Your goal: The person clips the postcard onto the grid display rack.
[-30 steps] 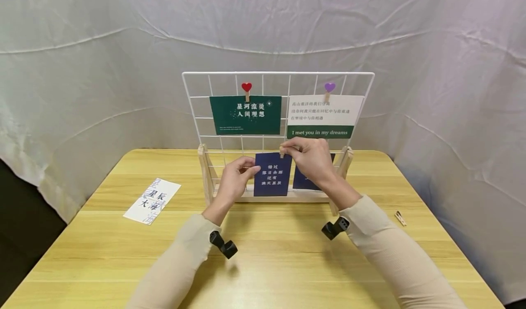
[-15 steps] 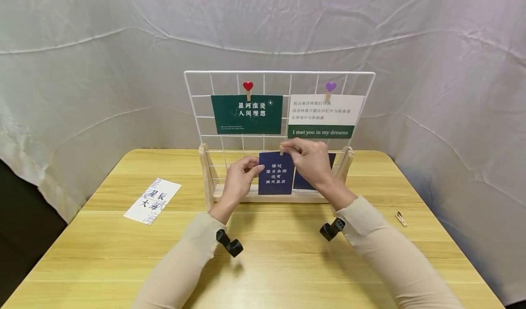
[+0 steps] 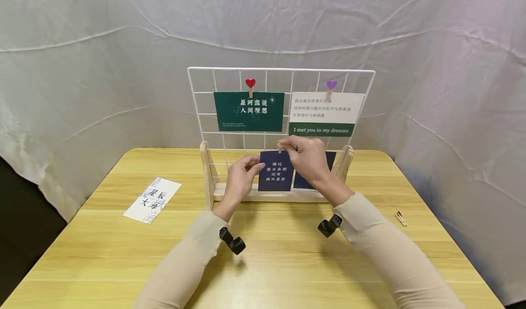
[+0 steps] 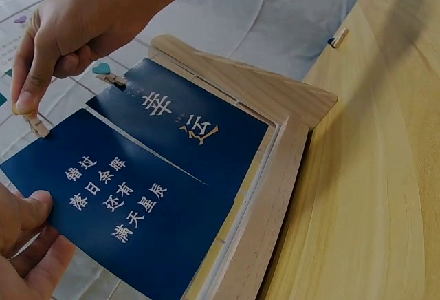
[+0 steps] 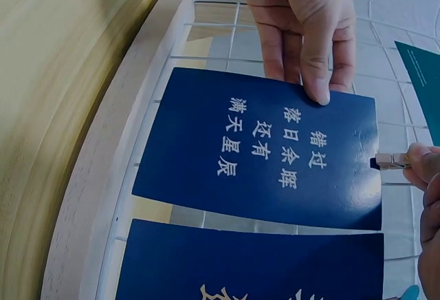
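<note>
A dark blue card (image 3: 276,174) with white characters stands against the lower part of the white wire grid (image 3: 265,140). My left hand (image 3: 241,177) pinches its left edge between thumb and fingers. With bent fingers, my right hand (image 3: 307,157) pinches a small wooden clothespin (image 5: 393,161) at the card's top edge. The clothespin's tip overlaps the card's edge in the right wrist view. A second blue card (image 4: 182,118) hangs beside it from a clothespin with a teal heart (image 4: 101,69); my right hand partly covers that card in the head view.
A green card (image 3: 249,117) and a white-and-green card (image 3: 324,110) hang higher on the grid under heart clothespins. The grid stands in a wooden base (image 3: 246,198). On the table lie a white card (image 3: 152,200) at left and a loose clothespin (image 3: 400,218) at right.
My left hand and the blue card have shifted slightly right, and the card a little up. The clothespin has risen slightly in my right hand. The grid's top edge sits slightly higher in view.
</note>
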Tool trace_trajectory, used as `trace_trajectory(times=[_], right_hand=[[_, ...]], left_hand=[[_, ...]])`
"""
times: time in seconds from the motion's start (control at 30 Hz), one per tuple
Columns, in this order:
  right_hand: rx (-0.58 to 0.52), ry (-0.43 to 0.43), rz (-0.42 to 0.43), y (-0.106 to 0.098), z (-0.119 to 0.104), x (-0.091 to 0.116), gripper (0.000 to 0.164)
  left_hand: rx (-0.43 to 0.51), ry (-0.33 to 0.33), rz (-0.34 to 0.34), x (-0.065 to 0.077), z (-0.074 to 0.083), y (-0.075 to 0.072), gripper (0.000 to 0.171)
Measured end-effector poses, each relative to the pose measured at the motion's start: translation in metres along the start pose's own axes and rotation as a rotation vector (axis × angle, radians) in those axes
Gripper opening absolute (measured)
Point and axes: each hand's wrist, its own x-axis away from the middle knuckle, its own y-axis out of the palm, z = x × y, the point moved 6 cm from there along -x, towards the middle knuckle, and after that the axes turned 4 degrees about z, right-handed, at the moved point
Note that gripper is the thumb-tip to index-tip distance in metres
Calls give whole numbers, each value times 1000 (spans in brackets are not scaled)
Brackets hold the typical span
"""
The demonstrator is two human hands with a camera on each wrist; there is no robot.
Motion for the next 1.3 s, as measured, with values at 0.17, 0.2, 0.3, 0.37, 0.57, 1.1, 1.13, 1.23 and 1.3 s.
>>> trace_trajectory(times=[0.17,0.2,0.3,0.37,0.57,1.1,1.13,1.23,1.3], right_hand=[[31,-6,-8,3,-4,0,6],[44,-11,-9,3,-5,0,6],[62,-19,-12,5,-6,0,6],[72,-20,-17,7,-7,1,7],[96,-2,-32,10,-8,2,8],[201,41,-136,13,-13,1,11],[209,37,-144,14,-13,1,12],[225,19,-159,14,-14,1,13],[228,4,-160,14,-15,1,14]], left_hand=[[-12,14,23,-2,3,0,13],[-15,13,27,-2,4,0,13],[-24,22,40,-1,4,0,13],[-30,27,48,-1,4,0,12],[-52,54,67,-1,4,1,11],[-72,63,105,2,2,3,13],[-74,61,105,2,1,3,13],[-93,56,108,3,1,3,13],[-107,56,113,3,2,3,13]])
